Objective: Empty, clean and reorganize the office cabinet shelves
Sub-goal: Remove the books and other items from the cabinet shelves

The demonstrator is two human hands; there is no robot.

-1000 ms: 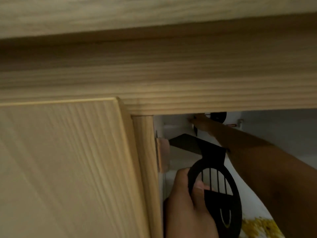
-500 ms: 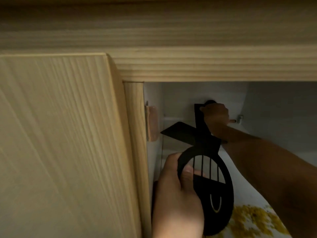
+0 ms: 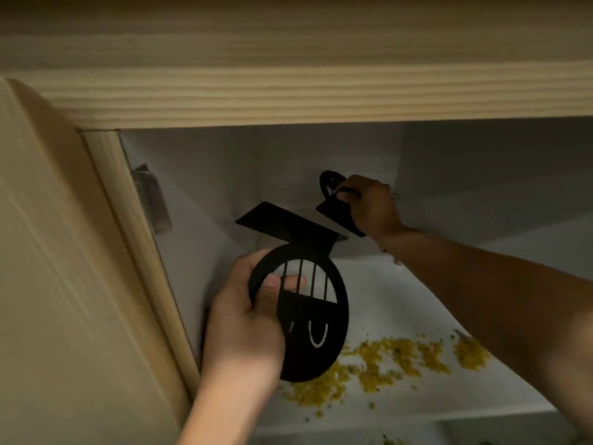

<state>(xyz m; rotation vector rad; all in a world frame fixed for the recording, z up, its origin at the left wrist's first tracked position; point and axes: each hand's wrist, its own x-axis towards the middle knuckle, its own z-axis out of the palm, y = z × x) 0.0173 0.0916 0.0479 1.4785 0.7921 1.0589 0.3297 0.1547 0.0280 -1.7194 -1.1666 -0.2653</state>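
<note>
Left hand (image 3: 244, 319) grips a black bookend (image 3: 301, 303) w/ fingers curled on its round rim, just above the shelf (image 3: 401, 303). Right hand (image 3: 369, 203) pinches a 2nd bookend (image 3: 337, 210) at the back. Lift both out slow & clear of the yellow crumbs (image 3: 401, 358), then wipe.

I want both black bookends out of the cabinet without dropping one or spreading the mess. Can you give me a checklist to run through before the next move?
1. Left hand grips the near black bookend by its round face: ok.
2. Right hand holds the far black bookend at the back of the shelf: ok, though how firm the grip is cannot be told.
3. The two bookends are apart: cannot tell, they overlap in the view.
4. White shelf is clean: not ok, yellow crumbs lie scattered along its front.
5. Cabinet door is open, clear of both arms: ok.
</note>
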